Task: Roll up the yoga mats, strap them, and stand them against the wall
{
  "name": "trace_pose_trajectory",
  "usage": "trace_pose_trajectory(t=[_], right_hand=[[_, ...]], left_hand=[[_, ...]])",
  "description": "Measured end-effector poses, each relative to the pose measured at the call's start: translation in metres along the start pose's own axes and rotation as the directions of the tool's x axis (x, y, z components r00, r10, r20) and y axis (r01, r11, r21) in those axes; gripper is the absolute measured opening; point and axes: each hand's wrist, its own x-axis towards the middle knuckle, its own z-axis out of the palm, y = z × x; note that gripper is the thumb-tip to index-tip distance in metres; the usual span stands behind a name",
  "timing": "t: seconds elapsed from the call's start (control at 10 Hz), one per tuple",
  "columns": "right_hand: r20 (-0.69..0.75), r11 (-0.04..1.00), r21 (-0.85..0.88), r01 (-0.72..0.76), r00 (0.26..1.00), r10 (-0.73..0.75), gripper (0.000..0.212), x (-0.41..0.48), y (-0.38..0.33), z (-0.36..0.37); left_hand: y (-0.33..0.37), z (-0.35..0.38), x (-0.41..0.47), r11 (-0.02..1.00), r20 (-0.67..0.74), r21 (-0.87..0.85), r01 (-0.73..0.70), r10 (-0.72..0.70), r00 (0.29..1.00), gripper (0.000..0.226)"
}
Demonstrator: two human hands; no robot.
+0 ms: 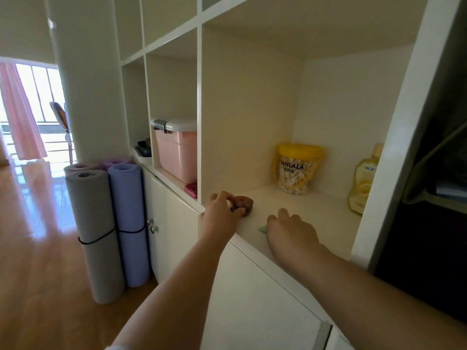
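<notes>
Several rolled yoga mats stand upright on the floor against the white cabinet at the left. A grey mat [93, 231] and a lilac mat [130, 223] each carry a black strap around the middle. Pink and purple rolls [101, 164] stand behind them. My left hand [221, 210] grips a small reddish-brown object [243, 204] at the front edge of the shelf [316, 213]. My right hand [290, 231] rests palm down on the shelf, over a small pale green thing [262, 229]; its fingers are slightly apart.
On the shelf stand a yellow-lidded tub [294, 169] and a yellow bottle [362, 183]. A pink storage box [177, 152] fills the compartment to the left. Cabinet doors [252, 299] are below. Wooden floor [38, 248] stretches left toward a bright window.
</notes>
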Motion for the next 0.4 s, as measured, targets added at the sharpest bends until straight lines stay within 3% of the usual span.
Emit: trace_pose_trajectory(t=[0.3,0.4], right_hand=[[0.002,0.999,-0.032,-0.030,1.000,0.030,0.037,0.009,0.004,0.002],[-0.155,0.989,0.118,0.089,0.985,-0.070,0.032,0.004,0.002,-0.013]], left_hand=[[-0.005,-0.040,-0.033,0.998,0.095,-0.029,-0.051,0.054,0.994,0.031],[-0.011,-0.070,-0.051,0.994,0.032,-0.103,-0.026,0.030,0.999,0.025]])
